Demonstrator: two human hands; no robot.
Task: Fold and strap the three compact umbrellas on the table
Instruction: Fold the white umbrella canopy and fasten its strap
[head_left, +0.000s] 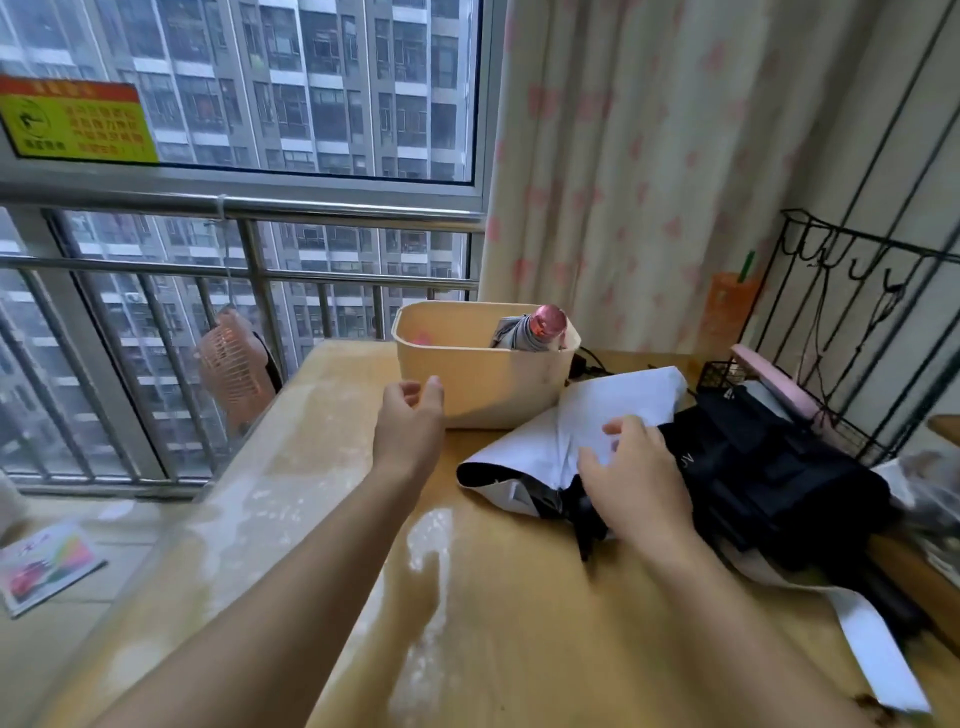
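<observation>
Table (519, 597) beside the window (311, 88)
Tub (478, 389) at the far edge, one umbrella (535, 330) inside; a loose umbrella (623, 395) lies just right of it.

Large window (311, 88), yellow sticker (78, 122), high-rises outside; steel railing (260, 208); pink-patterned cream curtain (649, 156); glossy wooden tabletop (519, 623); black wire rack (883, 291) at its right edge; grey daylight.

My left hand (410, 423) and my right hand (641, 475) are bare, and both my arms (311, 571) are bare too.
</observation>
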